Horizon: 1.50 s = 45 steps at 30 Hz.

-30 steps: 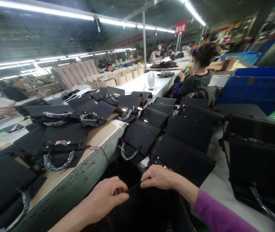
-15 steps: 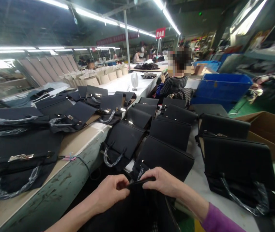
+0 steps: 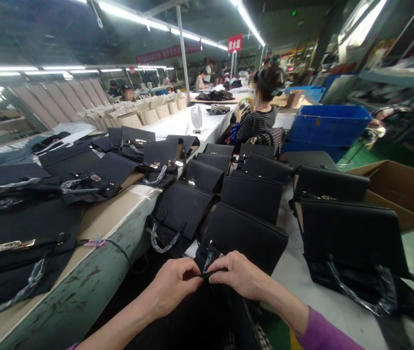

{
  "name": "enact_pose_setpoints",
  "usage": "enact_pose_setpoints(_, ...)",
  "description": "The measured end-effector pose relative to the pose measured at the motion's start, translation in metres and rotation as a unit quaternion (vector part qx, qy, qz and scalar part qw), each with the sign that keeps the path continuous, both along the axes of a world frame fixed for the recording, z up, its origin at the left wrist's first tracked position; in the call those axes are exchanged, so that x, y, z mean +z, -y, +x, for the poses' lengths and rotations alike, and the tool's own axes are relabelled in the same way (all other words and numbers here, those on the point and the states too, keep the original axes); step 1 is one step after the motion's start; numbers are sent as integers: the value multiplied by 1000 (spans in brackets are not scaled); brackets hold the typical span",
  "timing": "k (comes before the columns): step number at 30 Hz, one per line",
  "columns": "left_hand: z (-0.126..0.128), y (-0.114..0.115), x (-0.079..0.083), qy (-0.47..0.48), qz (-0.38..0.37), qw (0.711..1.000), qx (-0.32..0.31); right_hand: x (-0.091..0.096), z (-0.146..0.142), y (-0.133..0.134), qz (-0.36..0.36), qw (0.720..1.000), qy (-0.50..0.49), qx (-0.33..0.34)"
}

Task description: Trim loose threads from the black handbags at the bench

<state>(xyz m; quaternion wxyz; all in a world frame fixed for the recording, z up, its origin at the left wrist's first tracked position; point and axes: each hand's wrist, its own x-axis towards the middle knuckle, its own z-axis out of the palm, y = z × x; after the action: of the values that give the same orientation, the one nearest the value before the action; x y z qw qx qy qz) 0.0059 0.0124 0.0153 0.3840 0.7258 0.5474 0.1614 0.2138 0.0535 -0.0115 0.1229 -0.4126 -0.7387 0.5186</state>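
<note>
- At the bottom middle of the view, the left hand (image 3: 176, 287) and the right hand (image 3: 238, 274) meet, almost touching. The fingertips of both are pinched tight on one thin black edge between them.
- That edge belongs to a black bag (image 3: 199, 318), which hangs low in front of the person, below both hands and beside the green bench edge (image 3: 83, 287).
- Just beyond the right hand a black handbag (image 3: 250, 236) stands on the white table (image 3: 298, 272), the first of a row running away from the camera.
- To its left a leaning handbag (image 3: 181, 209) rests with its plastic-wrapped handle (image 3: 161, 240) hanging down.
- On the bench at left more black handbags lie flat, the nearest showing a metal clasp (image 3: 12, 245).
- Farther off are a blue crate (image 3: 327, 129), an open cardboard box (image 3: 404, 194) and a seated person in a striped top (image 3: 256, 124).
</note>
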Motion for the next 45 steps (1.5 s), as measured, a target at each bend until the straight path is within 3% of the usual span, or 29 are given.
enact_pose_setpoints(5,0,-1,-1,-19,19,999,-20,8,5,3,5,1000,4,-8)
enact_pose_setpoints(12,-4,-3,-5,-11,5,1000,-11,32,11,30,65,985,131,-89)
enact_pose_setpoints(18,10,-6,-1,-86,63,993,-60,32,4,30,151,974,156,-63)
enact_pose_setpoints(25,18,-8,-4,-136,79,986,-50,29,1,21,191,961,192,-52)
enact_pose_setpoints(36,10,-8,-9,-30,72,995,-63,12,12,27,197,977,20,-80)
enact_pose_setpoints(45,13,-6,-9,-47,90,992,-73,16,17,27,173,984,-28,-41)
